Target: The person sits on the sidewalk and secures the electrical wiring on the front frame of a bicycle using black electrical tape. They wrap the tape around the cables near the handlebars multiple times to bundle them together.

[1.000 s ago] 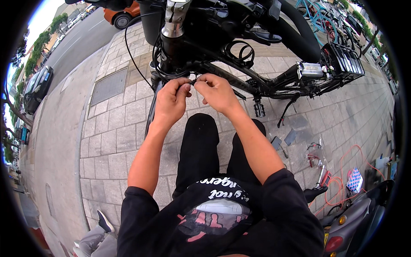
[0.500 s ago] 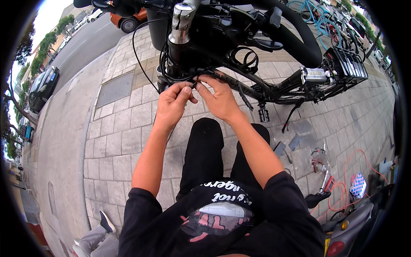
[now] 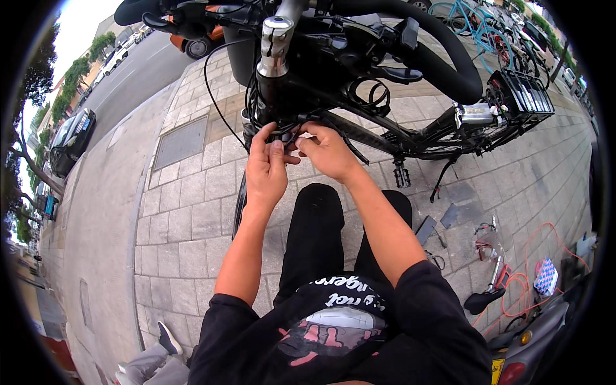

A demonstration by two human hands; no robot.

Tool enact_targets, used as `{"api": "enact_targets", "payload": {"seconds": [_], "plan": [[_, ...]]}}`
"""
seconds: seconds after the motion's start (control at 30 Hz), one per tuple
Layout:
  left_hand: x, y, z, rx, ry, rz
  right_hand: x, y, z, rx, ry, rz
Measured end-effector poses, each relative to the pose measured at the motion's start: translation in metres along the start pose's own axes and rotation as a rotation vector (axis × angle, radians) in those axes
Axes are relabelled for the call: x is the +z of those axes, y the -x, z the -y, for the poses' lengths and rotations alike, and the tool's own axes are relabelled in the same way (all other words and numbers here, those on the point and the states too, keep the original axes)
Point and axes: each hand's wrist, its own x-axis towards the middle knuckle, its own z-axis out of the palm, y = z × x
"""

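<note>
One bare left hand (image 3: 266,173) has parted its fingers beside the black metal bicycle (image 3: 314,80), suggesting regripping. I cannot tell if the right hand (image 3: 326,154) grips anything.

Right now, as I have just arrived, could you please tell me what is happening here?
A person has the left hand and right hand close together by the black cables at the front of a black bicycle. What exactly they grip, if anything, is too small to make out. The bicycle stands on the pavement, where a black saddle lies off to the right.
</note>
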Motion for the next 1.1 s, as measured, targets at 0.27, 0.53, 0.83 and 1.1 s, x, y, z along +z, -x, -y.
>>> {"api": "enact_targets", "payload": {"seconds": [0.27, 0.53, 0.83, 1.1], "plan": [[0.001, 0.004, -0.009, 0.091, -0.35, -0.125, 0.009, 0.0, 0.01, 0.062, -0.126, -0.052], [-0.023, -0.01, -0.018, 0.252, -0.537, -0.092, 0.014, -0.007, -0.001, 0.065, -0.16, -0.108], [-0.036, -0.013, -0.012, 0.158, -0.373, 0.012, 0.014, -0.006, -0.002, 0.083, -0.384, -0.093], [-0.04, -0.034, -0.016, 0.122, -0.326, -0.14, 0.012, -0.007, 0.003, 0.117, -0.339, -0.099]]}}
